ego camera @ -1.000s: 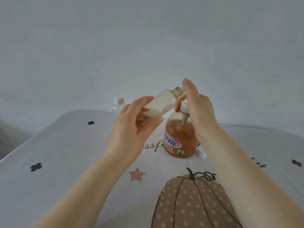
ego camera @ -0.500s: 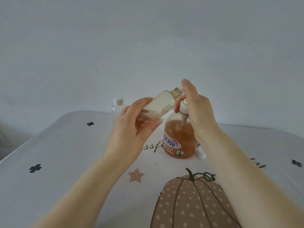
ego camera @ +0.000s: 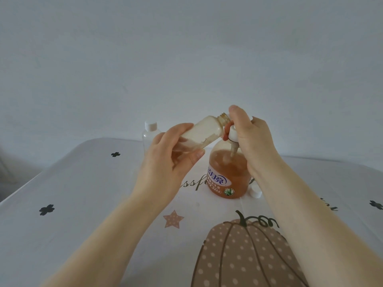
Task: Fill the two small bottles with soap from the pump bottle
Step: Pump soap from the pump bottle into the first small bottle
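Left hand [ego camera: 165,160] grips the open bottle [ego camera: 204,132], tilted, mouth up against the pump. Right hand [ego camera: 251,139] curls round the pump head [ego camera: 233,134], hiding the spout, atop the pump bottle [ego camera: 228,177] on the table [ego camera: 83,204]. Loose cap [ego camera: 256,192] lies just beside its base. Beyond, capped bottle [ego camera: 150,132] stands upright. Barely anything shifted since a moment ago.
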